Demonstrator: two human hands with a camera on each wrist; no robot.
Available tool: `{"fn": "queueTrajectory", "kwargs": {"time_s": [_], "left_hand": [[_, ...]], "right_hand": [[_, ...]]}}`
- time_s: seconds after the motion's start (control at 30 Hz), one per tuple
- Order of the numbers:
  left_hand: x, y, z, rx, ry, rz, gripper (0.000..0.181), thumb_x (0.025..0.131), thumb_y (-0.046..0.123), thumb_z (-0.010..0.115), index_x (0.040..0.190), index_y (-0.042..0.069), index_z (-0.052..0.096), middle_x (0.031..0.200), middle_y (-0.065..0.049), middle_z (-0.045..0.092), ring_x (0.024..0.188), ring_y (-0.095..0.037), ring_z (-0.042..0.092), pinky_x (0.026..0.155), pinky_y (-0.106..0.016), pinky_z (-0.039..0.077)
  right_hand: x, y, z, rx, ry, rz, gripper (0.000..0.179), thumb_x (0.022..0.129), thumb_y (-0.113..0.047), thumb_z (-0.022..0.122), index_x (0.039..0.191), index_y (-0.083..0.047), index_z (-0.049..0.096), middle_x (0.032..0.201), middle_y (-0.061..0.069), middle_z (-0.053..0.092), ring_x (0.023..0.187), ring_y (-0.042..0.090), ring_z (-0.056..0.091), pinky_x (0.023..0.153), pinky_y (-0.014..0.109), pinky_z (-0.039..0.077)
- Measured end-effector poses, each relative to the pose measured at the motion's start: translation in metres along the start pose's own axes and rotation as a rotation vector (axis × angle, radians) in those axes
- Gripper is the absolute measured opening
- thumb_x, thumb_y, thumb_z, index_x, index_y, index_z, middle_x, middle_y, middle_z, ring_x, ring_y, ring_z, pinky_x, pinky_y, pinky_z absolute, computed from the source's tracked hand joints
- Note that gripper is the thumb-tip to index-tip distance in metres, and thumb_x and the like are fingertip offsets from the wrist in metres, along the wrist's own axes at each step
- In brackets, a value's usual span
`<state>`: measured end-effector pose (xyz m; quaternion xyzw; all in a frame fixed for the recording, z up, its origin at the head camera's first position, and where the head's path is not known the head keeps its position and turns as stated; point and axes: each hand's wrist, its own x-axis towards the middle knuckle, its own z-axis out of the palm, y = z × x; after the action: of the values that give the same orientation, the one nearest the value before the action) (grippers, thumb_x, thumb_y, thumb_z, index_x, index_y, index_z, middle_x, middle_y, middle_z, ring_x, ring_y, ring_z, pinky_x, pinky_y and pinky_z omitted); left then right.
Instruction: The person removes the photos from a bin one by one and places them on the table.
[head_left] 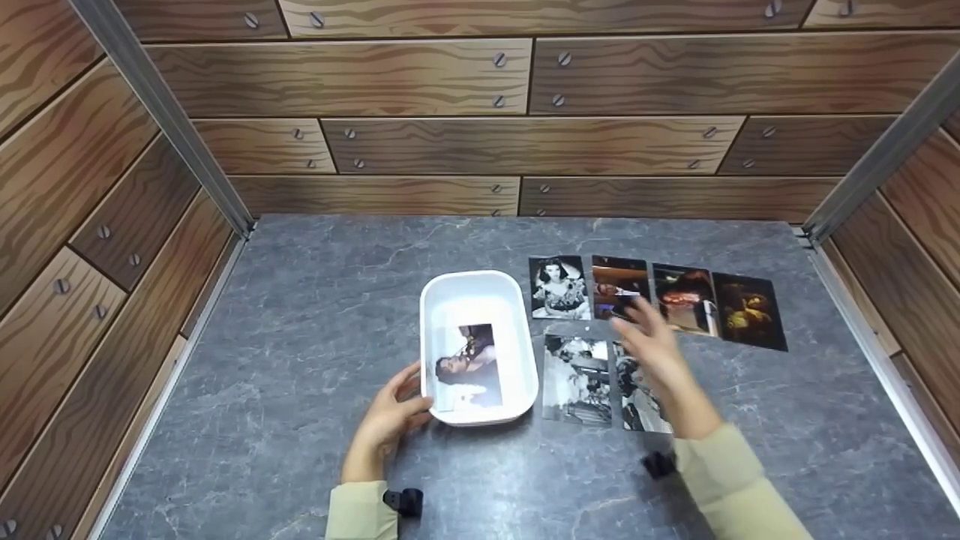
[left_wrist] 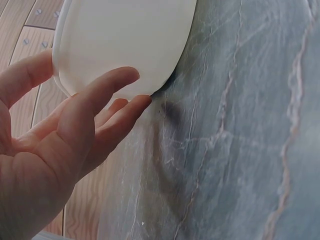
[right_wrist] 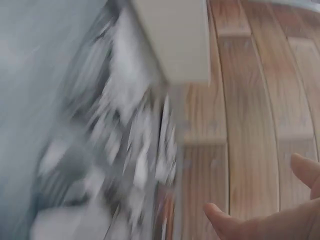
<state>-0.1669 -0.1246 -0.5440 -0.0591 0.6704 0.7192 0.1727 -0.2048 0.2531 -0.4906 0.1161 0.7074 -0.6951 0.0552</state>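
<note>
A white rectangular tub (head_left: 517, 360) stands on the table with a photo card (head_left: 472, 367) of a reclining person inside it. At its near left corner is my left hand (head_left: 390, 411), its loosely bent fingers (left_wrist: 122, 117) against the outside of the tub. My right hand (head_left: 658, 352) hovers with spread fingers over the photo cards to the right, holding nothing. Beneath it lies a black-and-white card (head_left: 637, 401), partly hidden by the hand. Beside that one is another black-and-white card (head_left: 577, 379). In the right wrist view the cards are blurred.
Behind these lies a row of cards: a black-and-white portrait (head_left: 559, 289), a dark colour card (head_left: 616, 274), a reddish one (head_left: 684, 300) and a dark yellowish one (head_left: 750, 311). Wood-patterned walls (head_left: 420, 146) enclose the grey marbled table (head_left: 315, 300) at the back and sides.
</note>
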Motion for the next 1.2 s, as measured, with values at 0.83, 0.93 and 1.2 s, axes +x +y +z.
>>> {"fn": "queueTrajectory", "kwargs": {"time_s": [0.83,0.93,1.2], "left_hand": [[0.001,0.002,0.002,0.005,-0.001,-0.003,0.073,0.084,-0.002,0.061,0.150,-0.001,0.029,0.149,-0.034,0.030,0.122,-0.040,0.053,0.084,-0.033,0.058],[0.001,0.001,0.003,-0.002,-0.002,0.005,0.073,0.084,-0.003,0.061,0.150,-0.002,0.029,0.149,-0.035,0.030,0.122,-0.041,0.052,0.084,-0.034,0.058],[-0.002,0.001,0.001,-0.022,-0.007,0.011,0.074,0.084,-0.006,0.060,0.150,-0.003,0.027,0.147,-0.036,0.033,0.118,-0.038,0.055,0.083,-0.034,0.058]], "right_hand": [[-0.003,0.027,0.179,0.036,-0.182,0.109,0.091,0.083,-0.012,0.068,0.152,0.005,0.011,0.155,0.032,0.018,0.141,0.045,0.023,0.120,0.051,0.017],[-0.003,0.032,0.180,0.012,-0.189,0.121,0.092,0.083,-0.012,0.068,0.152,0.004,0.010,0.155,0.032,0.018,0.142,0.046,0.022,0.120,0.053,0.017],[-0.004,0.037,0.187,-0.028,-0.209,0.143,0.096,0.078,-0.010,0.072,0.153,0.002,0.012,0.154,0.031,0.023,0.141,0.044,0.025,0.119,0.054,0.019]]}}
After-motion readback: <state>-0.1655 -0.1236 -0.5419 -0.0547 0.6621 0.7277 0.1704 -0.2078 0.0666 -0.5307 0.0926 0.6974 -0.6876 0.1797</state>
